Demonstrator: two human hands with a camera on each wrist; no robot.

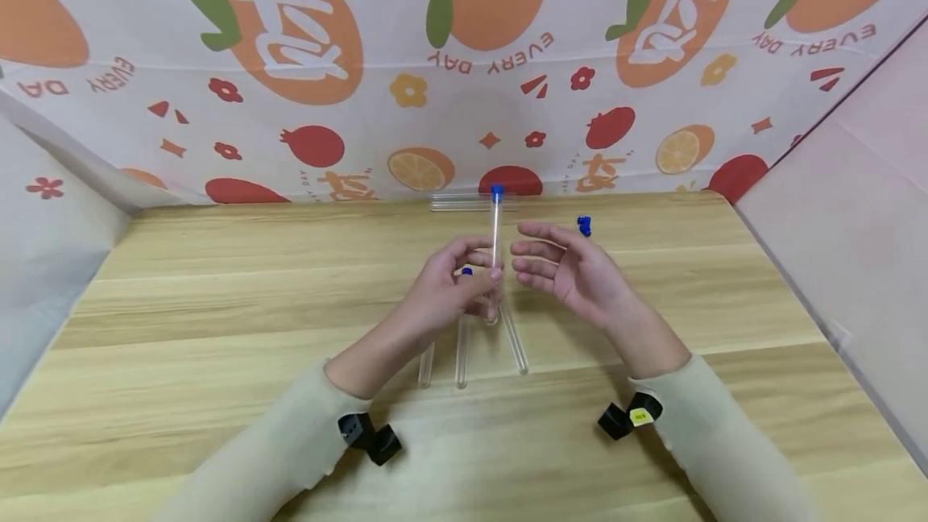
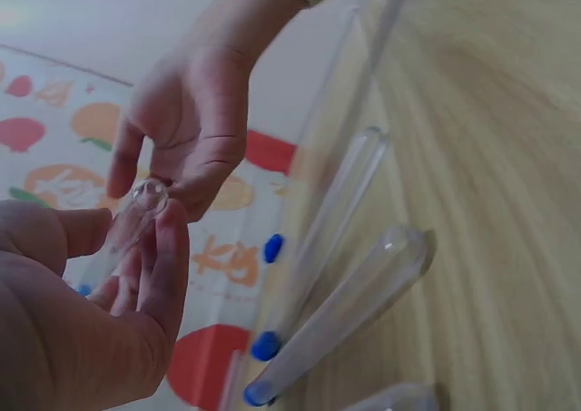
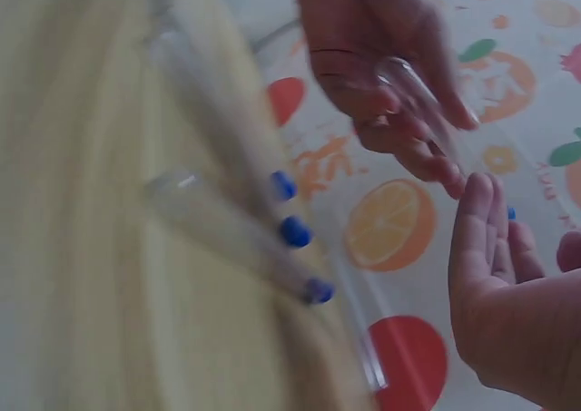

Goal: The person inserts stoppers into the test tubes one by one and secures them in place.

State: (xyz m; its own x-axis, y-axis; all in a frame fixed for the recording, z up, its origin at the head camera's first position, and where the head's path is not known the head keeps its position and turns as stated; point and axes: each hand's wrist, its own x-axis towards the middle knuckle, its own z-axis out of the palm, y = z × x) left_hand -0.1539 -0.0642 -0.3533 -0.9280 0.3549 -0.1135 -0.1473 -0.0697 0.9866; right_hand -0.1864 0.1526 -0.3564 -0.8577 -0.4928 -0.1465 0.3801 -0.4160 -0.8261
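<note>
My left hand (image 1: 448, 287) pinches a clear test tube (image 1: 496, 224) between thumb and fingers, holding it upright above the table with its blue cap (image 1: 497, 192) at the top. In the left wrist view the rounded bottom of this test tube (image 2: 148, 196) points toward the camera. Just right of the tube is my right hand (image 1: 576, 274), palm turned toward it, fingers relaxed and apart, gripping nothing. Beneath the hands lie three test tubes (image 1: 461, 357) side by side, their blue caps (image 3: 295, 231) pointing to the back; my left hand partly hides them in the head view.
More clear tubes (image 1: 455, 202) lie crosswise at the table's back edge, against a fruit-print cloth (image 1: 377, 127). Several loose blue caps (image 1: 584, 225) sit in a small cluster behind the right hand. The wooden table (image 1: 181, 329) extends to both sides.
</note>
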